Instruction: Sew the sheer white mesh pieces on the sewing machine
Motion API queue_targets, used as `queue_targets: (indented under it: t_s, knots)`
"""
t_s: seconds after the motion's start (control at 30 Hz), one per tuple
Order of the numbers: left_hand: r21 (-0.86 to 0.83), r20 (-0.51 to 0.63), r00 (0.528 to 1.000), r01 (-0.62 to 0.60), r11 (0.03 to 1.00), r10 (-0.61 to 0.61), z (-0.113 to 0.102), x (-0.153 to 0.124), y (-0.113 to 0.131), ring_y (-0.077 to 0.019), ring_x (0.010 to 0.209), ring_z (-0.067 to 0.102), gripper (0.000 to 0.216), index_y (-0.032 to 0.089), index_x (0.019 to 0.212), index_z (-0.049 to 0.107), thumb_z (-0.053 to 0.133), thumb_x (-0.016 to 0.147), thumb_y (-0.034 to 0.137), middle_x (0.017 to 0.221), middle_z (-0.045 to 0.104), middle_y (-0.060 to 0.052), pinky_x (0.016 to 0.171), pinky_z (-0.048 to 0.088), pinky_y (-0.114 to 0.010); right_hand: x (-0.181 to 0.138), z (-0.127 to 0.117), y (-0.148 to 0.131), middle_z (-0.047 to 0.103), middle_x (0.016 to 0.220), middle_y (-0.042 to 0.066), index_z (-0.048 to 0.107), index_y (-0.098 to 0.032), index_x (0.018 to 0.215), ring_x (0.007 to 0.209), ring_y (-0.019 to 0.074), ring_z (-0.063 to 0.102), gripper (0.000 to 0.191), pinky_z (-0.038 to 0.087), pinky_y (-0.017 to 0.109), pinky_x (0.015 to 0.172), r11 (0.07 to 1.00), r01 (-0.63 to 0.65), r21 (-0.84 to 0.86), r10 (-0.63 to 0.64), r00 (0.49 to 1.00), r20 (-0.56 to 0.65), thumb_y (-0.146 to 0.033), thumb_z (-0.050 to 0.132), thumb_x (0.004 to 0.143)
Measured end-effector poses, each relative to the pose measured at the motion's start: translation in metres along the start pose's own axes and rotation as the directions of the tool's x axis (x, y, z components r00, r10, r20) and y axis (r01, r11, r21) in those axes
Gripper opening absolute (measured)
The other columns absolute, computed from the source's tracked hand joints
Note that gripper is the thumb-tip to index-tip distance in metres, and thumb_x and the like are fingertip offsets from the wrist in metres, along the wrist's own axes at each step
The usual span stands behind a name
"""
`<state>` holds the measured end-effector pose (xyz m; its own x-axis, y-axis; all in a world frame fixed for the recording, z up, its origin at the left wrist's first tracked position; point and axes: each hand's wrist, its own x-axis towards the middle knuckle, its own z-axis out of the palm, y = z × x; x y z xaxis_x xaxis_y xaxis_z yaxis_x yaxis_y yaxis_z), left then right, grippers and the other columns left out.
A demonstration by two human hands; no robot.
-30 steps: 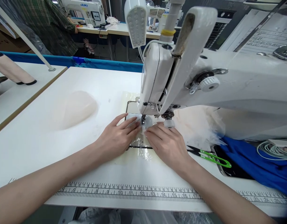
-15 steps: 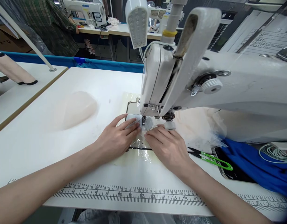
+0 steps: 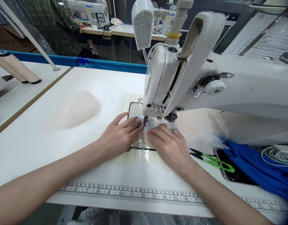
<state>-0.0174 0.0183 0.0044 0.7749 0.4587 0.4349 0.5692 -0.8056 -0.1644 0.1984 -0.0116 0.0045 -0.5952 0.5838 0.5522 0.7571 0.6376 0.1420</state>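
A white sewing machine (image 3: 158,75) stands over the table, its presser foot (image 3: 145,120) low above the needle plate. My left hand (image 3: 117,134) lies left of the foot, palm down, fingers stretched out over a small pale, see-through piece (image 3: 136,118) on the plate. Close to the foot on the right is my right hand (image 3: 169,142), fingers bent and pressed together at the tips. Whatever its fingertips hold, if anything, is hidden. Clear film (image 3: 147,156) with a glossy shine covers the table around the plate.
Sheer pale fabric lies left (image 3: 83,109) and behind the right hand (image 3: 200,125). Green-handled thread snips (image 3: 217,162) rest partly over a phone (image 3: 237,176), beside blue cloth (image 3: 258,168). A printed ruler (image 3: 132,195) runs along the front edge. Another person's plaid sleeve (image 3: 61,15) shows behind.
The whole view has shifted slightly, so everything appears a little further right. Both hands keep nearly the same place beside the presser foot.
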Motion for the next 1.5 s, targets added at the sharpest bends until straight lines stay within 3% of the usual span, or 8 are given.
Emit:
queue_targets:
  t_s: [0.3,0.53,1.5]
  knots:
    - [-0.023,0.015,1.0,0.025,0.999,-0.024,0.001,0.001,-0.001,-0.0244,0.12,0.058,0.035,0.015,0.119,0.065,0.042,0.093,0.012,0.124,0.066,-0.005,0.109,0.035,-0.048,0.0,0.001,-0.002,0.074,0.091,0.001,0.069,-0.017,0.086,0.082,0.0169,0.063,0.018,0.043,0.032,0.079,0.999,-0.028,0.027,0.028,1.0,-0.006,-0.004,0.057,0.087]
    - [-0.038,0.012,0.999,0.038,0.999,-0.038,0.0,-0.001,0.001,-0.0255,0.122,0.056,0.034,0.014,0.12,0.064,0.046,0.091,0.016,0.123,0.067,-0.006,0.111,0.032,-0.05,-0.002,-0.004,-0.006,0.073,0.104,0.003,0.07,-0.016,0.095,0.084,0.0189,0.064,0.016,0.043,0.035,0.087,0.996,-0.069,0.058,0.064,0.995,0.071,-0.021,0.054,0.094]
    - [-0.116,0.07,0.985,0.163,0.98,-0.155,0.013,0.008,-0.016,-0.0267,0.128,0.051,0.037,0.017,0.124,0.061,0.038,0.097,0.022,0.125,0.065,-0.004,0.116,0.025,-0.055,0.003,0.003,0.003,0.071,0.114,0.004,0.069,-0.019,0.108,0.1,0.0226,0.064,0.021,0.042,0.041,0.094,0.996,-0.077,-0.044,0.082,0.989,0.122,-0.026,0.054,0.095]
